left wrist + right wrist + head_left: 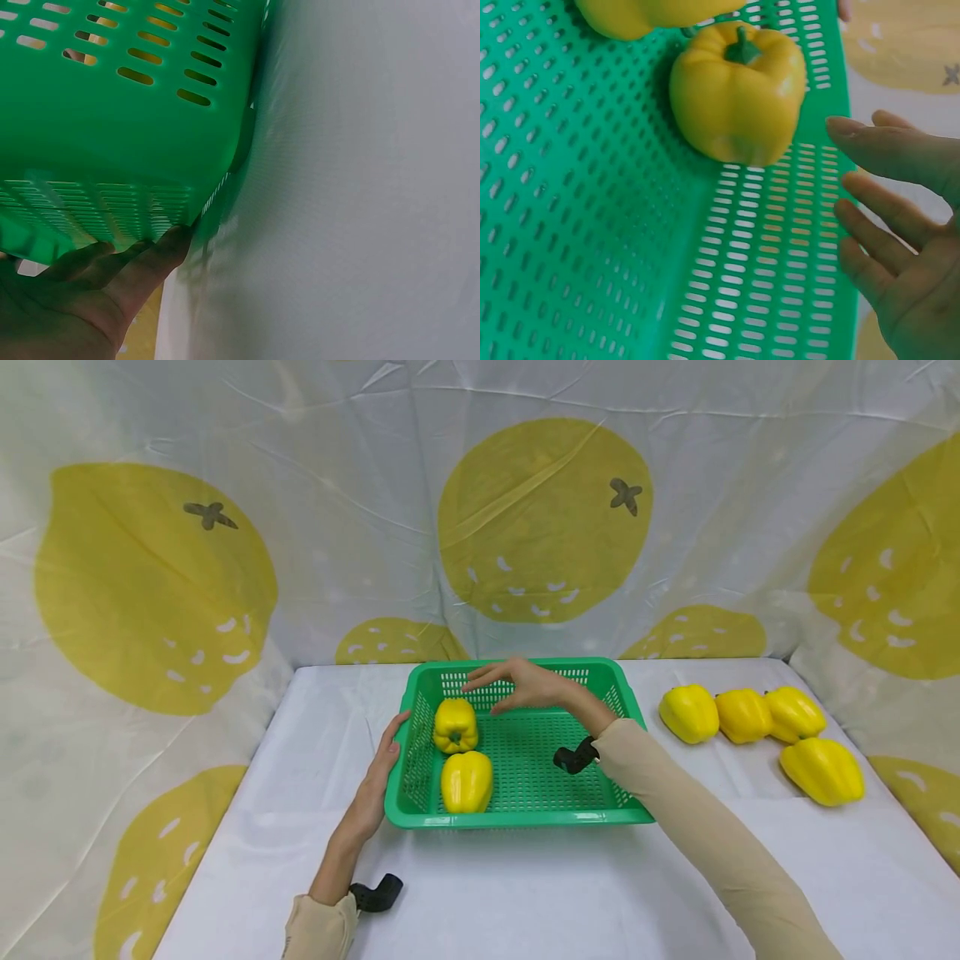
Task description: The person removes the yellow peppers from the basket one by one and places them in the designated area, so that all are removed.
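Note:
A green plastic basket (525,817) with slotted walls stands on the white-covered table. Inside, along its left side, are two yellow bell peppers: the rear bell pepper (455,725) has its stem toward me, and the front bell pepper (467,782) lies close to it. My left hand (375,781) rests against the basket's left side; in the left wrist view its fingers (142,274) stretch out along the outer wall. Over the rear part of the basket hovers my right hand (528,683), fingers spread and loosely bent, holding nothing, right of the rear pepper.
On the table right of the basket lie several more yellow bell peppers, three in a row with the middle pepper (743,715), and a nearer pepper (822,772). A lemon-print cloth (360,527) hangs behind and beside the table. Each wrist wears a black camera mount (377,893).

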Tool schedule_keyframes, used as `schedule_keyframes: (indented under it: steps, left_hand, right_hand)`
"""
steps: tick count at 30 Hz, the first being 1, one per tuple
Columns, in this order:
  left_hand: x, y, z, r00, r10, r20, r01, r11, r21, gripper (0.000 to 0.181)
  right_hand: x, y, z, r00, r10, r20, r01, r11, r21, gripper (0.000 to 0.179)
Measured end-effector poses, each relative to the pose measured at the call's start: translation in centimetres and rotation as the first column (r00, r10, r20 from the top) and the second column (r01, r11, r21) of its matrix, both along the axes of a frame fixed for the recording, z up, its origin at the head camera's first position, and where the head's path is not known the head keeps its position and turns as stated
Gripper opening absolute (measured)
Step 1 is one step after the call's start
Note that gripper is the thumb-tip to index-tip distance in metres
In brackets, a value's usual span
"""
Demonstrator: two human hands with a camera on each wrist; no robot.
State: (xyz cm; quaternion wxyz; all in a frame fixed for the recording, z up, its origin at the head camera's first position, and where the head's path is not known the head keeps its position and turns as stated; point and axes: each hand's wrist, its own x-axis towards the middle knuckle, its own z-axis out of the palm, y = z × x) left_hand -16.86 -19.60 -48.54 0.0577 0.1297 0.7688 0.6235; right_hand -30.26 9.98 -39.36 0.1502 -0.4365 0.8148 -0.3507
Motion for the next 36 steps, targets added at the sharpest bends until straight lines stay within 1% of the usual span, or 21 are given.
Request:
schedule_keyframes:
  steps: [3, 8, 10, 14, 18, 27, 36]
  left_hand:
    - [0.0, 0.0, 0.0, 1.0, -0.005, 0.0, 0.005, 1.0, 0.002, 0.05]
    - [0.0, 0.0, 0.0, 1.0, -0.003, 0.0, 0.003, 1.0, -0.003, 0.05]
    - [0.0, 0.0, -0.1, 1.0, 0.0, 0.002, 0.0, 1.0, -0.006, 0.05]
    - [0.0, 0.0, -0.1, 1.0, 0.001, 0.003, -0.001, 1.0, -0.006, 0.05]
    - [0.0, 0.0, -0.1, 1.0, -0.006, 0.0, 0.006, 1.0, 0.005, 0.05]
    - [0.0, 0.0, -0.1, 1.0, -0.004, -0.003, 0.004, 1.0, 0.002, 0.05]
    - [0.1, 0.1, 0.0, 1.0, 0.001, 0.003, -0.001, 1.0, 0.003, 0.05]
  right_hand:
    - [-0.2, -0.4, -0.5, 0.999, 0.021, 0.038, -0.021, 1.0, 0.004, 0.053]
    - [-0.4, -0.9, -1.2, 0.996, 0.034, 0.083, -0.034, 0.999, -0.001, 0.055]
    - [-0.4, -1.2, -1.5, 0.996, 0.042, 0.079, -0.043, 0.999, 0.001, 0.055]
    - [-0.5, -1.8, -2.1, 0.997, 0.061, 0.036, -0.062, 0.997, 0.037, 0.055]
    - [-0.4, -2.4, -2.4, 0.997, 0.072, 0.016, -0.072, 0.996, 0.059, 0.054]
    - [-0.4, -3.0, -3.1, 0.997, 0.079, 0.021, -0.08, 0.996, 0.039, 0.051]
    - [-0.5, -3.0, -3.4, 0.998, 0.056, 0.006, -0.056, 0.998, 0.028, 0.049]
